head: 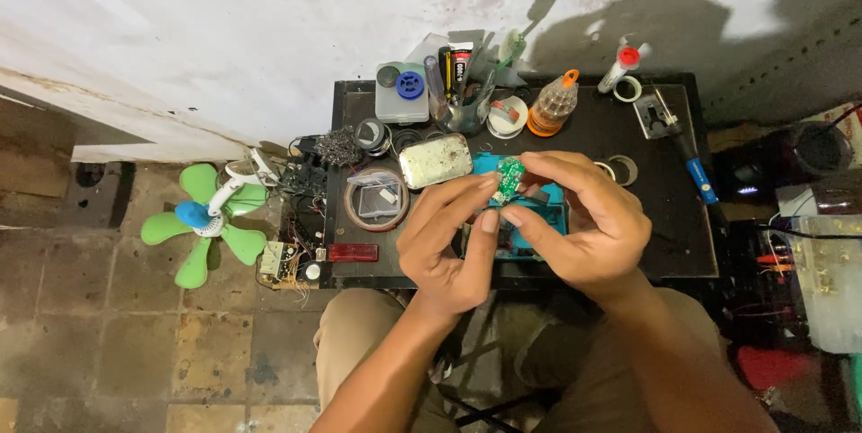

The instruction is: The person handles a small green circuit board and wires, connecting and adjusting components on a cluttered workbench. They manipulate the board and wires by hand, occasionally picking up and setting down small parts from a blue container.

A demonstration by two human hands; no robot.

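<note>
Both hands are up over the middle of the small black desk [664, 244], sharing one tiny thing: a green circuit board [510, 176]. The left hand [449, 244] comes at it from below, its fingertips closed on the board's lower edge, and the right hand [584, 226] curls over from the other side with its fingers pinched on the upper part. So each grip is narrow and closed on the board, which hangs in the air just above a turquoise plastic casing [548, 208] lying on the desk beneath the hands.

Just left of the board lies a dull silver metal tin [435, 161], and beside that a round tray with a clear plastic piece [376, 200] in it. A flat red piece [353, 252] sits near the front left edge. Along the back stand a grey box with a blue spool [402, 92], a cup crowded with tubes and tools [458, 96], a round white container [507, 116], and a clear bottle with an orange cap [554, 102]. Farther right are a white tube with a red cap [621, 66], a metal part [654, 115], and a blue-handled tool [699, 172].

Off the desk's left side, on the tiled floor [108, 343], lies a small green-bladed fan [206, 222] next to a tangle of wires and boards [301, 217]
</note>
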